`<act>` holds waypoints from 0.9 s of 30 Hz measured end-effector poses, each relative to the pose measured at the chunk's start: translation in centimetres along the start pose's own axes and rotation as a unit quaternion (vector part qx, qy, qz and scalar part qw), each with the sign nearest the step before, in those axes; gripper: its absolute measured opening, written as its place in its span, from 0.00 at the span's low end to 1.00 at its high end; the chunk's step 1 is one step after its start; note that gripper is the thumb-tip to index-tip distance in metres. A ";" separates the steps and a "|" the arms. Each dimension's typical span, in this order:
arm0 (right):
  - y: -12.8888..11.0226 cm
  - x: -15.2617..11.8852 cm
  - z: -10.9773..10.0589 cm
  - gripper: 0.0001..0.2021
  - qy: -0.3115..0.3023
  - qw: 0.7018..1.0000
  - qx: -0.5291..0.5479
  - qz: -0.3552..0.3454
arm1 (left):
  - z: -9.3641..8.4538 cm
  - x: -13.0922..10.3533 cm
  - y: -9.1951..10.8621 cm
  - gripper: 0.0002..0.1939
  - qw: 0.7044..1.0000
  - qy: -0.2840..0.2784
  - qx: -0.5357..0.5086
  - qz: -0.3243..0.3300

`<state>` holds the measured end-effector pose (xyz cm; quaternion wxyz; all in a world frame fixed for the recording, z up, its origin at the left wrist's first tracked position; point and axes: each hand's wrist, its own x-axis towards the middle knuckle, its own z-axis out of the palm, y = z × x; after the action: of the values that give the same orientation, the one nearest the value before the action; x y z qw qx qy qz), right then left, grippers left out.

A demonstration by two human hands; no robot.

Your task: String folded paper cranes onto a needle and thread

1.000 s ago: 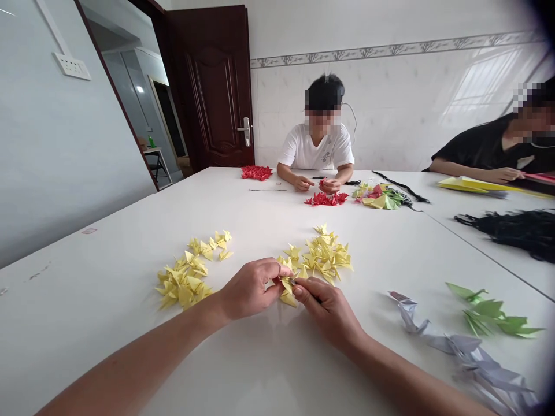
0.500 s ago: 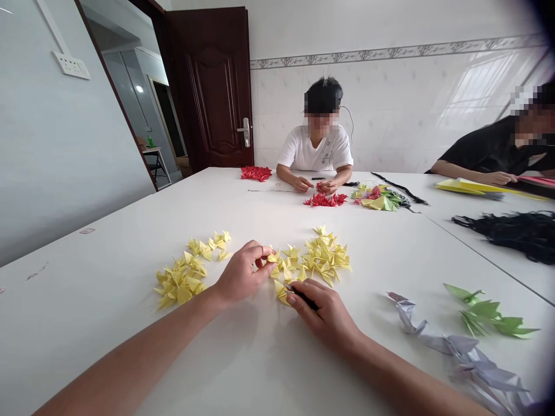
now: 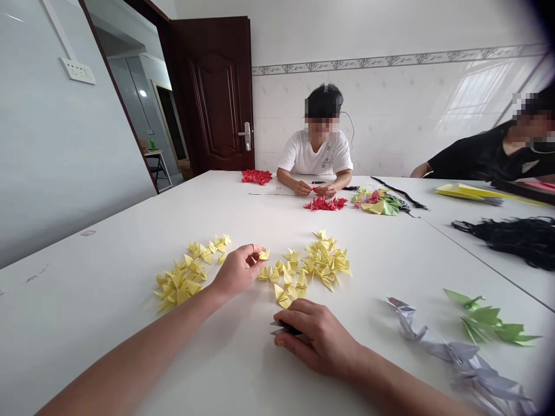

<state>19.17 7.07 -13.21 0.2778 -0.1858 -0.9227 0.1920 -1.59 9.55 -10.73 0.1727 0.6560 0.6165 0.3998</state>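
Observation:
My left hand [image 3: 240, 270] is closed, pinching one small folded yellow paper crane [image 3: 264, 255] between thumb and fingers just above the table. My right hand [image 3: 316, 335] is wrapped round small black thread snips [image 3: 284, 328], whose two pointed metal blades stick out to the left, slightly apart. Just beyond the snips lie several loose yellow paper cranes [image 3: 282, 296]. They run up to a denser yellow crane pile [image 3: 327, 260] at the right. Left of my left hand is another yellow crane pile [image 3: 181, 283].
Purple cranes [image 3: 463, 352] and green cranes [image 3: 488, 318] lie at the right on the white table [image 3: 108, 335]. A black strand bundle [image 3: 511, 238] sits farther back. Across the table, a person in white [image 3: 318, 153] handles red folded pieces; a person in black [image 3: 477, 153] sits at right.
My right hand has drawn back toward me with the snips, away from the loose cranes. My left hand has shifted slightly left with its crane. The person in black has pulled a hand back.

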 end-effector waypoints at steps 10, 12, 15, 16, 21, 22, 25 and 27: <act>0.0 -0.1 0.0 0.11 -0.058 0.998 -0.026 0.013 | 0.3 0.2 -0.9 0.19 0.999 -0.032 -0.008 -0.031; 0.0 0.0 0.0 0.11 -0.062 0.997 -0.035 0.016 | 0.3 0.1 -0.8 0.19 0.998 -0.040 -0.012 -0.036; 0.0 0.1 0.1 0.11 -0.064 0.997 -0.044 0.016 | 0.4 -0.1 -0.7 0.18 0.998 -0.051 -0.019 -0.033; 0.0 0.1 0.1 0.11 -0.066 0.997 -0.044 0.017 | 0.5 -0.1 -0.6 0.18 0.998 -0.056 -0.022 -0.029; 0.0 0.1 0.1 0.10 -0.065 0.997 -0.043 0.025 | 0.6 -0.4 -0.3 0.17 0.996 -0.071 -0.050 -0.019; -0.1 0.1 0.1 0.10 -0.065 0.997 -0.043 0.026 | 0.6 -0.4 -0.2 0.17 0.996 -0.072 -0.054 -0.021; -0.2 0.2 0.0 0.10 -0.067 0.996 -0.043 0.032 | 0.6 -0.4 -0.2 0.17 0.995 -0.074 -0.057 -0.022; -0.2 0.2 0.0 0.09 -0.068 0.996 -0.043 0.038 | 0.6 -0.4 -0.3 0.17 0.995 -0.074 -0.060 -0.017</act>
<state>19.01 6.93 -13.01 0.1987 -0.2195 -0.9391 0.1744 -1.31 9.40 -11.41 0.2639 0.6618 0.5879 0.3831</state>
